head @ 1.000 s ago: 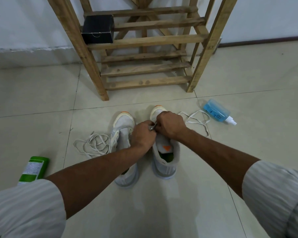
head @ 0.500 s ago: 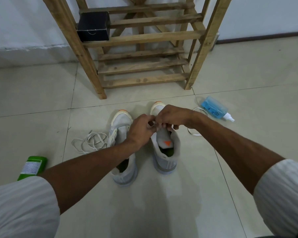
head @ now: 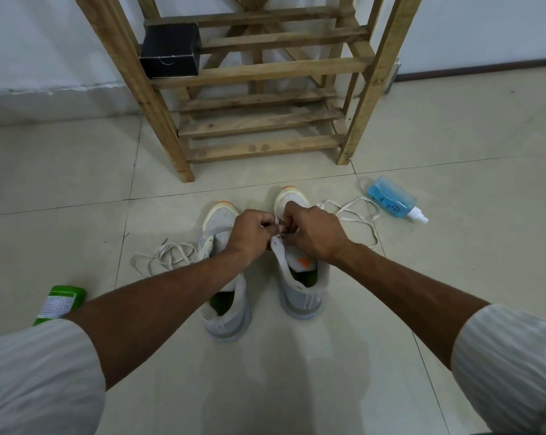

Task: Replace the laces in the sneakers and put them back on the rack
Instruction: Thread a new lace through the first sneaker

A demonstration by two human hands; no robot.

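left grip (head: 253, 229) pinches white lace (head: 356, 215) above right sneaker (head: 300, 277) | right grip (head: 312, 233) pinches it too, grips touching | lace trails rightward on floor (head: 297, 387) | left sneaker (head: 221, 221) beside it, both before rack (head: 259, 120)

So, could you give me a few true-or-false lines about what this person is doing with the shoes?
1. Both sneakers are on the floor, not on the rack. True: the left sneaker and the right sneaker stand side by side in front of it.
2. The hands are working at the left sneaker. False: the left hand and the right hand pinch a lace at the right sneaker.
3. The blue bottle stands upright. False: it lies on its side on the floor.
4. A black box sits on a rack shelf. True.
5. A second lace lies loose to the left of the left sneaker. True.
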